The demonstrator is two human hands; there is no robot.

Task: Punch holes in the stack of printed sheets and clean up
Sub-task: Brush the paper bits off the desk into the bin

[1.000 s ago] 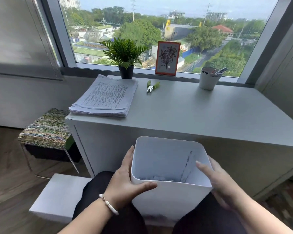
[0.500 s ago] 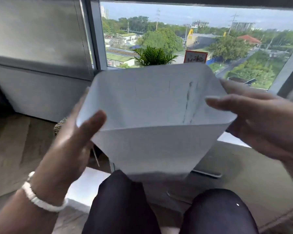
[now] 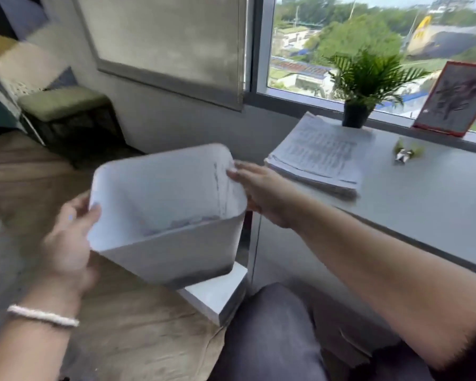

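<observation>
Smooth plastic, paper and wood grain from where I'm watching.
I see a matt white plastic bin (image 3: 176, 243), a paper stack (image 3: 319, 158) on a smooth matt desk (image 3: 423, 204), wood-grain floor (image 3: 138, 334).

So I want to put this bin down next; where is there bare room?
Bare wooden floor lies left of the white box, below the bin. The desk is bare right of the paper stack; its window edge is crowded by plant, frame and hole punch.

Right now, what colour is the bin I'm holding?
White, with a dark streak inside one wall; the bin shows in the head view.
</observation>
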